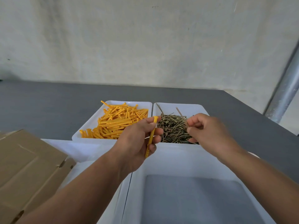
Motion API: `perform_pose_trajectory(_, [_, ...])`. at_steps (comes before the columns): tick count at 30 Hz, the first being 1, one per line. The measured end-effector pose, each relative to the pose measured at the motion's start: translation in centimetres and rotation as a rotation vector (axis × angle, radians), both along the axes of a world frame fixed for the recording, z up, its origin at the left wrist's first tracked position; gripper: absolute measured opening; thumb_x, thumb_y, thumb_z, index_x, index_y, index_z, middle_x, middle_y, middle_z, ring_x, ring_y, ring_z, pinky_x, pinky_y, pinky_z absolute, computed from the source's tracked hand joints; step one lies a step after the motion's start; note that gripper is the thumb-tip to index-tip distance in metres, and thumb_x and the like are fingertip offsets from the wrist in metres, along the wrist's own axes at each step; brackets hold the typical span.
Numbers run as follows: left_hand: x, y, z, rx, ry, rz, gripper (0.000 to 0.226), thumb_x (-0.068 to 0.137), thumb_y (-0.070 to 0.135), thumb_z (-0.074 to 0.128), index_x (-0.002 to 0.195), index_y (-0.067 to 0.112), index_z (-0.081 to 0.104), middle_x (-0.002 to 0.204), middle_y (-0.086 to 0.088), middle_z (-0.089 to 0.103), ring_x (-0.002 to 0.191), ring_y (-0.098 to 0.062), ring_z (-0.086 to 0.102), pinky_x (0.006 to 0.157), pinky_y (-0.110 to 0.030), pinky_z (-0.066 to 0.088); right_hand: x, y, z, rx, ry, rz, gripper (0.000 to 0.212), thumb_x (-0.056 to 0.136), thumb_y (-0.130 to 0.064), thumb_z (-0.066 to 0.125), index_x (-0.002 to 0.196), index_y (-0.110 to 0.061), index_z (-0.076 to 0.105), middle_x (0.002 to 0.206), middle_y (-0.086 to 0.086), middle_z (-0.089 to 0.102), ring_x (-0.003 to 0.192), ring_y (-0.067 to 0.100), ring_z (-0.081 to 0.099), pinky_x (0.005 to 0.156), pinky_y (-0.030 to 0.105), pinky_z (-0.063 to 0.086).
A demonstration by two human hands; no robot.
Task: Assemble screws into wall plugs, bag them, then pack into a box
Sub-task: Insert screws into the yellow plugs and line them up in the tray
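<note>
Head view: a large white plastic tub (178, 159) with a bare grey floor sits nearest the camera, and both forearms reach over it.

The left hand (137, 143) is above the tub's far-left corner. Its thumb and curled fingers grip 1 long yellow plastic wall plug (152, 135), held almost upright with the flanged end on top.

The right hand (208, 131) is above the tub's far rim. Its thumb and fingertips pinch 1 thin brass-coloured threaded screw (182, 114), which slants up and away. The 2 hands are apart, and the plug and the screw do not touch.

Just beyond the tub stand 2 shallow white trays side by side. The tray behind its left half (90, 125) holds a heap of yellow plugs (116, 125). The tray behind its right half (186, 106) holds a pile of brass-coloured screws (173, 130).

A flat brown cardboard box (29, 167) lies left of the tub. Everything rests on a dark grey tabletop (48, 107). Beyond the tub rises a pale plastered wall (145, 38), with a grey metal pipe (284, 92) far to the right.
</note>
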State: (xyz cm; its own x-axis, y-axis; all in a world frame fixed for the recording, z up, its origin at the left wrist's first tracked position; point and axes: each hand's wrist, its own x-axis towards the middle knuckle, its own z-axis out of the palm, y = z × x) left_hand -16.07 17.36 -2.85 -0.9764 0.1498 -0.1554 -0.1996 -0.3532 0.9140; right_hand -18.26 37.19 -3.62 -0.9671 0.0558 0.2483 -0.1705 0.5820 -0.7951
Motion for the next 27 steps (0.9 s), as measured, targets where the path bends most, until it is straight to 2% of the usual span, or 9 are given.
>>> perform_pose_trajectory(3, [-0.2,-0.1,-0.5,0.010,-0.006,-0.050,0.029,0.099,0.011,0.045,0.114,0.017,0.068,0.073,-0.004,0.064,0.051,-0.011,0.053,0.041,-0.020,0.039,0.3,0.2,0.5,0.089,0.057,-0.019,0.019,0.091,-0.018,0.063,0.082,-0.035,0.063,0.085,-0.011,0.068,0.071,0.007,0.070,0.061,0.024,0.047])
perform_pose_trajectory(7, [-0.5,-0.4,-1.0,-0.003,-0.025,-0.086,0.029,0.099,0.011,0.045,0.113,0.018,0.069,0.071,-0.005,0.063,0.050,-0.011,0.051,0.039,-0.019,0.038,0.4,0.4,1.0,0.240,0.150,-0.061,0.017,0.091,-0.024,0.062,0.080,-0.037,0.062,0.084,-0.021,0.064,0.073,-0.002,0.059,0.056,0.016,0.036])
perform_pose_trajectory(10, [-0.7,-0.6,-1.3,-0.025,-0.033,-0.111,0.032,0.098,0.009,0.045,0.106,0.020,0.074,0.070,-0.005,0.061,0.048,-0.011,0.048,0.037,-0.019,0.036,0.3,0.5,0.8,0.293,0.173,-0.031,0.021,0.092,-0.021,0.062,0.080,-0.038,0.062,0.089,-0.017,0.066,0.076,0.000,0.059,0.058,0.016,0.038])
perform_pose_trajectory(15, [-1.0,-0.9,-1.6,-0.090,-0.023,-0.173,0.034,0.096,0.008,0.046,0.099,0.020,0.077,0.071,-0.005,0.060,0.045,-0.010,0.045,0.036,-0.018,0.031,0.3,0.6,0.4,0.401,0.226,0.001,0.018,0.093,-0.019,0.059,0.089,-0.035,0.068,0.091,-0.006,0.062,0.075,0.008,0.057,0.069,0.027,0.046])
perform_pose_trajectory(19, [-1.1,-0.9,-1.7,-0.158,-0.006,-0.176,0.033,0.096,0.008,0.047,0.099,0.022,0.077,0.074,-0.005,0.063,0.046,-0.009,0.046,0.036,-0.018,0.031,0.2,0.6,0.3,0.440,0.254,0.007,0.019,0.093,-0.020,0.059,0.090,-0.037,0.068,0.090,-0.008,0.059,0.076,0.006,0.055,0.066,0.023,0.041])
perform_pose_trajectory(27, [-0.9,-0.5,-1.9,-0.270,0.026,-0.167,0.036,0.094,0.006,0.049,0.096,0.027,0.078,0.075,-0.002,0.064,0.049,-0.009,0.049,0.037,-0.018,0.031,0.3,0.5,0.1,0.526,0.301,0.036,0.020,0.093,-0.018,0.058,0.093,-0.035,0.069,0.086,-0.009,0.055,0.076,0.011,0.052,0.065,0.027,0.038])
